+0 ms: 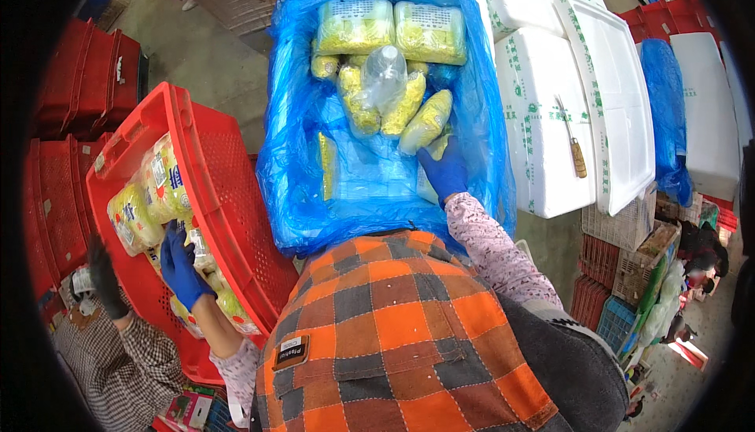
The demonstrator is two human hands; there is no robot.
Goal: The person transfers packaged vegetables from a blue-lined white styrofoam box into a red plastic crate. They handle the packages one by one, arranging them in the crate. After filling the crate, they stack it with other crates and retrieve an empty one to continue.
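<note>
My right hand (443,171), in a blue glove, is inside a foam box lined with blue plastic film (289,78). Its thumb and fingers are around a wrapped yellow vegetable pack (439,146) by the right wall, partly hidden by the hand. Just above it leans another yellow pack (428,120). A clear plastic bottle (384,75) lies on more packs, before two larger packs (355,25) at the far end. My left hand (181,267), also blue-gloved, is over a red plastic crate (221,178), fingers apart from the thumb, beside printed bags of pale-green leafy vegetable (134,220).
A co-worker's dark-gloved hand (107,278) is at the crate's left side. White foam boxes (531,78) stand to the right; a wooden-handled tool (575,149) rests on one. Red crates (88,72) are stacked at left, more crates (619,228) at right.
</note>
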